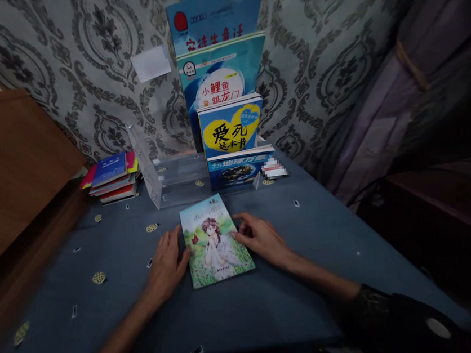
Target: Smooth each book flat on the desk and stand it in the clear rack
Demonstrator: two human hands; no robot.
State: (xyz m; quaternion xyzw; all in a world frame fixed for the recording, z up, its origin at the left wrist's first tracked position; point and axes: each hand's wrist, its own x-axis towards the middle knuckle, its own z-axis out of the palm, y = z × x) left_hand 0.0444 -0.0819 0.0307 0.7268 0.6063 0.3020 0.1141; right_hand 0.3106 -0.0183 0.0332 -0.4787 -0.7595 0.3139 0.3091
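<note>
A thin paperback book (215, 244) with a drawn figure and a green meadow on its cover lies face up between my hands, apparently on the table. My left hand (166, 265) grips its left edge, with the thumb at the rim of the cover. On the opposite side my right hand (263, 240) has its thumb on the right edge and its fingers curled beside it. Just beyond stands a clear acrylic book rack (177, 191). Several books are upright in its right part, with a blue earth-picture book (235, 173) at the front; the left part shows no books.
A stack of books (112, 176) sits at the back left, near a brown wooden panel (15, 150). The blue patterned tablecloth (315, 280) covers the table. Patterned wallpaper (107, 21) rises behind, and a curtain (378, 81) hangs at right.
</note>
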